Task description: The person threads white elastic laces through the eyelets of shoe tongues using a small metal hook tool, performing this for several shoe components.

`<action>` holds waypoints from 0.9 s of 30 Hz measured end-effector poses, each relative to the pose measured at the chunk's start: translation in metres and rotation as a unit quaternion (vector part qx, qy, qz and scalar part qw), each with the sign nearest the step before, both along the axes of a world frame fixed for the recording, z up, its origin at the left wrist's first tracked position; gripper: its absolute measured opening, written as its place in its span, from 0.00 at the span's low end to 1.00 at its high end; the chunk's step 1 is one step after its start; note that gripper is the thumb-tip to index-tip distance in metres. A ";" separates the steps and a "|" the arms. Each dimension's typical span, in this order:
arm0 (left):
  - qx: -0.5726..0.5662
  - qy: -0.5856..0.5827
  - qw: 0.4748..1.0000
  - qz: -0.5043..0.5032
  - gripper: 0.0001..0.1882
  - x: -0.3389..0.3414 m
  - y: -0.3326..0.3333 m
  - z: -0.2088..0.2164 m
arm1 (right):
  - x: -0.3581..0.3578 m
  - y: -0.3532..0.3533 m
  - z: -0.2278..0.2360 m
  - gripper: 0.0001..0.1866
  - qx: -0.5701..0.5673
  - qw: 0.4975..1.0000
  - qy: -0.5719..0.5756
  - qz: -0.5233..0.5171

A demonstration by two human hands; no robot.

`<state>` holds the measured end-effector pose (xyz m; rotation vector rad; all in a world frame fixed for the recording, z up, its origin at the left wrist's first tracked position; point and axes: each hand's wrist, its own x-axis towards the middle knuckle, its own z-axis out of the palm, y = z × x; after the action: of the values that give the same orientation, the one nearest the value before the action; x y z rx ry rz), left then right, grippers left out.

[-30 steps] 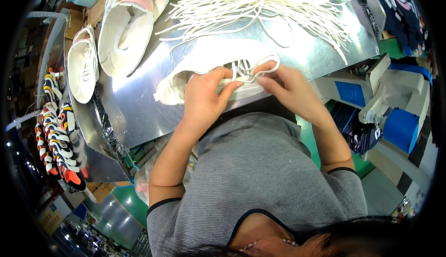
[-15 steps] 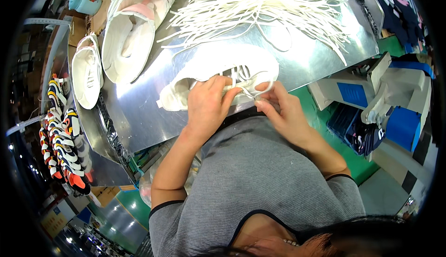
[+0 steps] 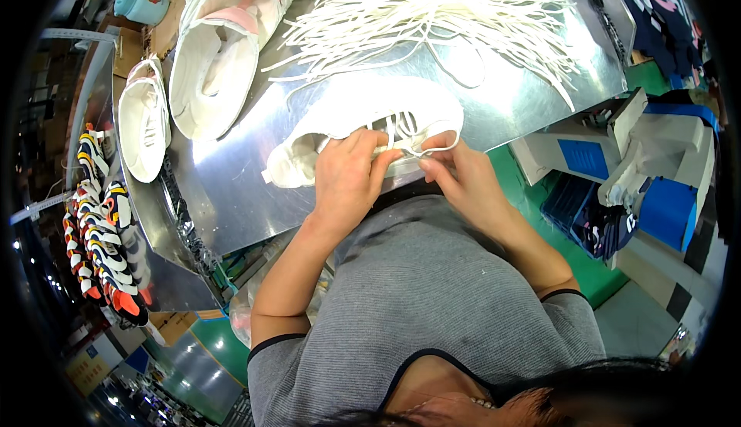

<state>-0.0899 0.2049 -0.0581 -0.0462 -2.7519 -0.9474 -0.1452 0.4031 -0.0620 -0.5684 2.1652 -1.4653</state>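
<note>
I can't read a single word or number from where I stand. Off past the near left corner of the worktop (image 3: pixel 239 203), a yellowish board (image 3: pixel 86 367) seems to carry lines of print, too small and blurred to make out. Just beyond the right corner, a blue panel (image 3: pixel 583 159) bears faint marks I can't decipher. Past the far right edge, dark pieces (image 3: pixel 656 22) show pale looping shapes; whether they're letters, I can't tell.

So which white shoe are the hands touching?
The shoe in front of the lace pile: left hand on its near side, right hand holding its lace. Other white shoes sit untouched at left.
</note>
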 end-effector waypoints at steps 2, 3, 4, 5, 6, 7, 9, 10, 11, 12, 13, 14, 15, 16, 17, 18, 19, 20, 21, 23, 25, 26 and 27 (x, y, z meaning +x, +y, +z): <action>0.000 0.012 1.000 -0.008 0.09 0.001 0.001 0.000 | 0.000 -0.001 -0.002 0.12 -0.014 1.000 -0.006 -0.009; 0.002 0.012 1.000 -0.012 0.09 0.004 0.003 0.000 | 0.001 -0.002 -0.001 0.12 -0.006 1.000 -0.010 -0.012; 0.005 0.012 1.000 -0.018 0.09 0.006 0.004 0.000 | 0.001 -0.002 0.003 0.12 0.003 1.000 -0.014 -0.016; 0.007 0.021 1.000 -0.014 0.09 0.010 0.008 -0.001 | 0.001 -0.003 0.005 0.13 0.012 1.000 -0.019 -0.020; 0.010 0.028 1.000 -0.010 0.08 0.014 0.013 -0.002 | 0.003 -0.005 0.006 0.13 0.048 0.999 0.016 -0.014; 0.013 0.035 0.999 -0.006 0.08 0.017 0.018 -0.004 | 0.006 -0.007 0.006 0.13 0.085 0.995 0.051 -0.008; 0.012 0.051 0.998 -0.025 0.09 0.020 0.024 -0.008 | 0.011 -0.012 0.003 0.14 0.150 0.982 0.110 0.018; 0.018 0.040 0.998 -0.035 0.10 0.023 0.029 -0.009 | 0.013 -0.015 0.000 0.14 0.178 0.974 0.135 0.038; 0.025 0.028 0.998 -0.045 0.11 0.026 0.032 -0.010 | 0.015 -0.018 -0.003 0.14 0.206 0.964 0.159 0.059; 0.033 0.028 0.998 -0.042 0.11 0.026 0.030 -0.012 | 0.015 -0.020 -0.004 0.14 0.191 0.967 0.161 0.050; 0.033 0.031 0.998 -0.033 0.11 0.027 0.030 -0.011 | 0.014 -0.016 -0.003 0.15 0.176 0.973 0.142 0.051; 0.033 0.033 0.999 -0.023 0.10 0.029 0.029 -0.010 | 0.012 -0.009 -0.001 0.15 0.162 0.978 0.123 0.052; 0.027 0.042 0.999 -0.011 0.10 0.027 0.026 -0.007 | 0.005 -0.002 0.003 0.15 0.141 0.982 0.111 0.054; 0.015 0.050 0.999 -0.008 0.09 0.028 0.022 -0.004 | -0.002 0.011 0.017 0.18 0.132 0.987 0.053 0.068; 0.006 0.062 0.998 -0.005 0.09 0.031 0.018 -0.002 | -0.008 0.024 0.030 0.18 0.130 0.989 0.007 0.067; -0.003 0.075 0.997 -0.004 0.10 0.032 0.014 -0.002 | -0.017 0.034 0.042 0.15 0.172 0.984 0.016 0.037; -0.008 0.085 0.996 -0.003 0.10 0.035 0.012 -0.003 | -0.021 0.043 0.044 0.11 0.177 0.982 0.056 -0.033; -0.008 0.097 0.995 -0.012 0.10 0.036 0.010 -0.004 | -0.024 0.038 0.047 0.11 0.077 0.994 0.059 -0.044; -0.005 0.110 0.994 -0.026 0.11 0.034 0.011 -0.005 | -0.026 0.032 0.050 0.12 -0.021 0.996 0.062 -0.058; -0.012 0.137 0.990 -0.041 0.12 0.034 0.012 -0.006 | -0.027 0.004 0.059 0.13 -0.026 0.982 0.123 0.140; -0.034 0.168 0.984 -0.049 0.12 0.032 0.011 -0.003 | -0.023 -0.017 0.039 0.13 0.035 0.941 0.276 0.195; -0.050 0.167 0.983 -0.057 0.12 0.033 0.009 -0.004 | -0.022 -0.022 0.034 0.12 0.092 0.928 0.297 0.204; -0.065 0.163 0.983 -0.061 0.12 0.037 0.007 -0.009 | -0.022 -0.026 0.032 0.11 0.148 0.912 0.315 0.215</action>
<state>-0.0529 0.2117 -0.0667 -0.3624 -2.5210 -0.7127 -0.1672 0.3772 -0.0304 -1.4466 2.4304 -0.7487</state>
